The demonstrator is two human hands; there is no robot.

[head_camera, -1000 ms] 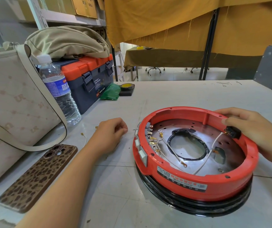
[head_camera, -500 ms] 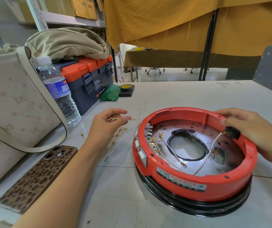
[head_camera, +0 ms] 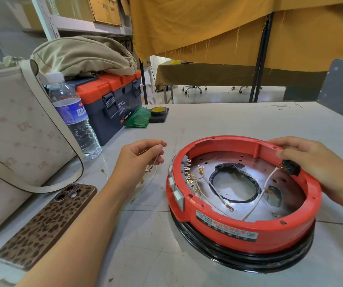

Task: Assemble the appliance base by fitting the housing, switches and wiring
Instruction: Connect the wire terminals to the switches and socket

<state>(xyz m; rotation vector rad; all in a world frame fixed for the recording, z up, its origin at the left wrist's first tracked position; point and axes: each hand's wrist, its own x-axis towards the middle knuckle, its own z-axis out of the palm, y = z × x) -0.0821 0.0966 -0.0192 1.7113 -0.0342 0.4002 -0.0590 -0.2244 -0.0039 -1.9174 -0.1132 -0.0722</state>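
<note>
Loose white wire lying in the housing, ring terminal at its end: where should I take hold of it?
Pinch the white wire just behind its ring terminal, coming from above. That end lies free on the metal plate; the red housing wall blocks side approach.

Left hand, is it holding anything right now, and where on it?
Yes. The left hand pinches a short wire near its upper terminal end, between thumb and forefinger; the ring terminal hangs free below, above the table.
</note>
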